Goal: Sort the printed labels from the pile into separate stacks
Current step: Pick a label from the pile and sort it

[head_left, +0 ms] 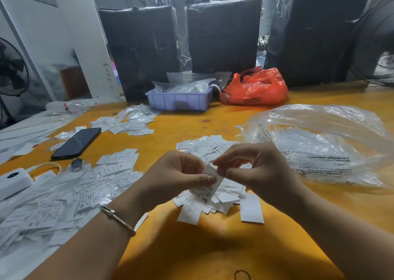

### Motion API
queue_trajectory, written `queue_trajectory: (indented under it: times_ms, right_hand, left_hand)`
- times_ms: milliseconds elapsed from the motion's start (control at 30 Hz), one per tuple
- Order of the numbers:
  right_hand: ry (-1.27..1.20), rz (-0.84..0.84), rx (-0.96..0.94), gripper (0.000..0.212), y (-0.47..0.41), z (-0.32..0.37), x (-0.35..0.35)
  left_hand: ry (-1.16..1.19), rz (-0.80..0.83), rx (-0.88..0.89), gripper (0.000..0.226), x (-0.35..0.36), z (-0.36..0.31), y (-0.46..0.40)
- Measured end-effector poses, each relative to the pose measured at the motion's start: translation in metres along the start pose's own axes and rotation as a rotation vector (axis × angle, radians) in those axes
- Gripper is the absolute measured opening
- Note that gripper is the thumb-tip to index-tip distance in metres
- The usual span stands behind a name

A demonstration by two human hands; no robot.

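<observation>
Both hands, left (181, 173) and right (253, 164), pinch one label (210, 183) above the pile (213, 203); thin, limp, probably best held by its edges.

A black phone (76, 143), lilac tray (179, 101) and red bag (254, 87) lie on the orange table (191, 247)

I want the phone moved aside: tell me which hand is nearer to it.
Left. The left hand is just right of the phone and nearer the person; the right hand lies farther right, beyond the left. Both pinch a label.
</observation>
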State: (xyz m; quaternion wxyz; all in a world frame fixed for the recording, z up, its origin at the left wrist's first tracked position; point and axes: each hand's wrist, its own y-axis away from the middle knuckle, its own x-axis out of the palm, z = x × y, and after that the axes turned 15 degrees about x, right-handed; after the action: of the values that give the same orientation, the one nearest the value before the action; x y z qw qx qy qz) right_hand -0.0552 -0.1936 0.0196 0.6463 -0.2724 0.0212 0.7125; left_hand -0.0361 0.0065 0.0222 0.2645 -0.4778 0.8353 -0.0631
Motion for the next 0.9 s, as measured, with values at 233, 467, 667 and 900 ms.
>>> queue_trajectory:
  times_ms: [233, 467, 667, 900]
  right_hand:
    - [0.033, 0.181, 0.072, 0.009, -0.001, 0.003, 0.001]
    - [-0.035, 0.07, 0.132, 0.012, -0.005, -0.001, -0.005]
    - [0.25, -0.016, 0.2, 0.022, -0.013, -0.02, -0.014]
    - [0.477, 0.419, 0.15, 0.032, -0.011, -0.022, -0.012]
  left_hand:
    - [-0.036, 0.027, -0.016, 0.014, -0.001, 0.005, 0.0]
    - [-0.069, -0.026, -0.04, 0.021, -0.008, 0.003, -0.001]
    - [-0.21, -0.134, -0.1, 0.009, -0.026, 0.01, -0.002]
    - [-0.334, -0.27, -0.205, 0.007, -0.047, 0.018, -0.002]
